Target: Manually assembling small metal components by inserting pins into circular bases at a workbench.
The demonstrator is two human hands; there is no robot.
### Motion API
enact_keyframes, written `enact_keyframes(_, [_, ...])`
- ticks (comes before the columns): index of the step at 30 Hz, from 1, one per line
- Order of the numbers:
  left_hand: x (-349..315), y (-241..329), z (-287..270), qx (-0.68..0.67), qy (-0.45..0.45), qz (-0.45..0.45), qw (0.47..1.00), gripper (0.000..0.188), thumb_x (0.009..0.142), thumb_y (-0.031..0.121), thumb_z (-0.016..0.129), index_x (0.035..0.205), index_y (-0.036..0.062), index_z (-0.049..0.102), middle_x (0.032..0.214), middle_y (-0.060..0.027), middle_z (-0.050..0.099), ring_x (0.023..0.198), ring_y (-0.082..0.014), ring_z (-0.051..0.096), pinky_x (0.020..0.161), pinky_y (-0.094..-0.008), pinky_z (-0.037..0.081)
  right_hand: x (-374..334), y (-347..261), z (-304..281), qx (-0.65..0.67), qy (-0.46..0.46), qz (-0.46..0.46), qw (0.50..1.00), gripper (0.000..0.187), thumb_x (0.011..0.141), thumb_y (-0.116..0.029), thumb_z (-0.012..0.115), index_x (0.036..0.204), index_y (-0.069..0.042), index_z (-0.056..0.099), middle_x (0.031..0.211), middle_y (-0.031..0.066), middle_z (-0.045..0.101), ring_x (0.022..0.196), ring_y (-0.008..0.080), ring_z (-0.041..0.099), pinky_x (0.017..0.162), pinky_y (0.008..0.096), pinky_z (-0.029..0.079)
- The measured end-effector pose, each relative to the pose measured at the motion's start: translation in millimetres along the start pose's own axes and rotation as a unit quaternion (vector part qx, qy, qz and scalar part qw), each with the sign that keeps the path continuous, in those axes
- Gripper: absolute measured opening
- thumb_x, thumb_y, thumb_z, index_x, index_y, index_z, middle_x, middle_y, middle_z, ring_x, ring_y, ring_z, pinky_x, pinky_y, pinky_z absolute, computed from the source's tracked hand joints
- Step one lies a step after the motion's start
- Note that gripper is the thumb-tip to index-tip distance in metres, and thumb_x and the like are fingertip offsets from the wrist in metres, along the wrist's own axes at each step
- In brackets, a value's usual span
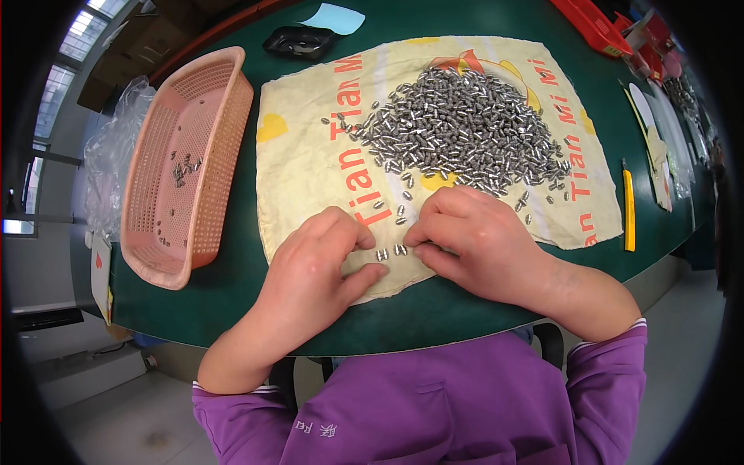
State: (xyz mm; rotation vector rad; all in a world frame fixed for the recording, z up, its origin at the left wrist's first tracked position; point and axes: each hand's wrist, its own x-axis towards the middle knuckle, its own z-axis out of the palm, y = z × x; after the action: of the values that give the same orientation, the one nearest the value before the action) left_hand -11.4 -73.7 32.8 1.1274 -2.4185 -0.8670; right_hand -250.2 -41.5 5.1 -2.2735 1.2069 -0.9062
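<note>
A heap of small silvery barrel-shaped metal parts (473, 128) lies on a cream cloth (302, 170) with red lettering. At the near edge of the cloth, a few of these parts (382, 254) sit in a short row between my hands. My left hand (318, 260) is beside the row, thumb and forefinger apart on either side of its left end, holding nothing. From the right, my right hand (473, 240) comes in with its fingers curled and the tips drawn together against the row's right end. Whatever is between those fingertips is hidden.
Left of the cloth, a pink perforated plastic basket (225, 147) holds several metal parts. A black tray (300, 43) and a light blue sheet (335, 18) lie at the back. A yellow cutter knife (628, 209) rests at the right, with a red bin (593, 27) behind.
</note>
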Motion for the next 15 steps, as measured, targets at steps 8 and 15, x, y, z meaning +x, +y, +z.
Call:
enact_keyframes(8, [-0.8,0.2,-1.0,0.009,-0.011,0.006,1.0,0.03,0.076,0.009,0.084,0.097,0.0028,0.063,0.092,-0.011,0.061,0.084,-0.0304,0.064,0.071,-0.0409,0.052,0.0,-1.3,-0.3,-0.005,-0.001,0.0,1.0,0.009,0.081,-0.01,0.074,0.087,-0.009,0.068,0.088,0.0063,0.059,0.086,0.0275,0.063,0.074,0.04,0.052])
enact_keyframes(15, [-1.6,4.8,-4.8,-0.069,-0.031,-0.033,0.997,0.041,0.081,-0.002,0.078,0.118,0.0025,0.061,0.102,-0.0108,0.061,0.082,-0.0217,0.065,0.075,-0.0339,0.057,1.0,-2.2,3.4,0.003,0.001,-0.012,1.0,0.009,0.081,-0.011,0.074,0.085,-0.009,0.067,0.086,0.0062,0.059,0.084,0.0272,0.063,0.072,0.0401,0.052])
